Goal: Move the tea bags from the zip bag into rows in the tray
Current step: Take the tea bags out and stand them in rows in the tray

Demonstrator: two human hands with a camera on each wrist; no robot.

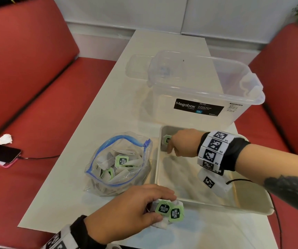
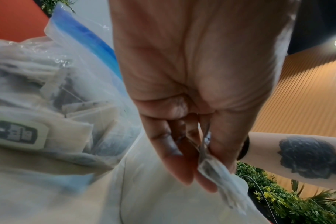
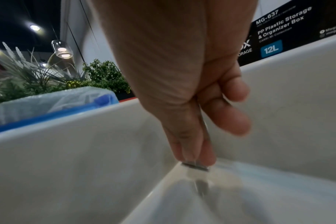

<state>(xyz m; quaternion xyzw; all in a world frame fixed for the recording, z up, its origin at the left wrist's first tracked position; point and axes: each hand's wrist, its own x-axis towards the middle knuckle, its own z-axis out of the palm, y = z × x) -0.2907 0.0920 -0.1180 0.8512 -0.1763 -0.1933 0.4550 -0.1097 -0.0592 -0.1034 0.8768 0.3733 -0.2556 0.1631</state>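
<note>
pinching a tea bag [image 1: 166, 140] in the tray [image 1: 207, 203] corner, right hand [image 1: 184, 143]

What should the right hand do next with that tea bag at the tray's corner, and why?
Probably let go of it there. The right hand pinches a tea bag down in the far left corner of the tray, where a first row could start. It looks as if it touches the floor. The left hand holds more tea bags ready beside the zip bag.
</note>
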